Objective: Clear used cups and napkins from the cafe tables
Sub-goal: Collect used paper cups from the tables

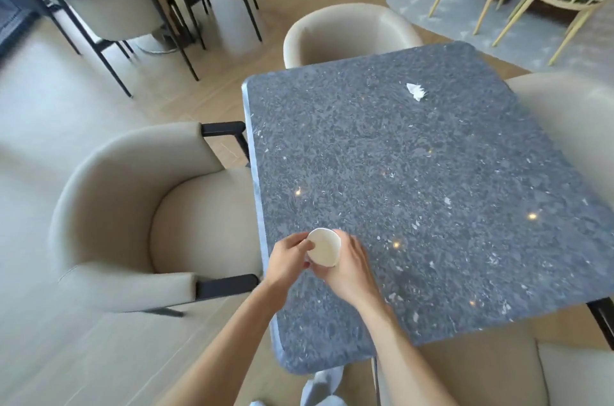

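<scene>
- The dark speckled tabletop (432,189) runs away from the person, with beige chairs drawn up around it.
- The right hand (349,267) has its grip curled round the side of a white paper cup (324,247), held over the near left corner of the tabletop; the cup is tilted, one round end facing the camera.
- The left hand (287,259) pinches the cup's left edge with thumb and fingertips.
- A crumpled white napkin (416,91) lies well apart, toward the far right of the tabletop, ahead and to the right of both hands.
- I judge the right hand nearer to it, but that hand would first have to pass the cup to the left.
</scene>
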